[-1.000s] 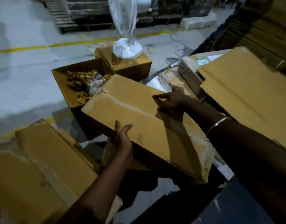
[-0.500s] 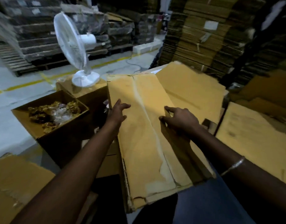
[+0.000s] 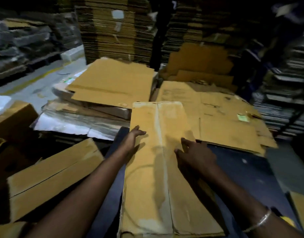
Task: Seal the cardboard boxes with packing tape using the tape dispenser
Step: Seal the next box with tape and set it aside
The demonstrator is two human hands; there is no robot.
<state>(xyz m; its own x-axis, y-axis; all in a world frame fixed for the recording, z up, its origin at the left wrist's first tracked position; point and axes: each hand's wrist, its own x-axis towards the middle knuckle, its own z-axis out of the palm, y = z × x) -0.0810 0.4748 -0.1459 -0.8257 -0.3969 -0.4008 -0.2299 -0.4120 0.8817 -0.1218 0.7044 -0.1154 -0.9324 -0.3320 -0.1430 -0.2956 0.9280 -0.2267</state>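
Observation:
A long cardboard box lies lengthwise in front of me, its two top flaps closed and meeting along a pale centre seam with old tape marks. My left hand rests with straight fingers on the box's left edge. My right hand lies on the right flap, fingers spread and relaxed, a bangle on that wrist. No tape dispenser is in view.
A second closed box sits to the left. Flattened cardboard sheets lie in piles beyond and to the right. Tall stacks of flat cartons wall the back. A dark blue surface lies under the box.
The box has been swung to the right and set down lengthwise in front of me. My view turned right, away from the fan and the open box. Both hands now lie flatter on top.

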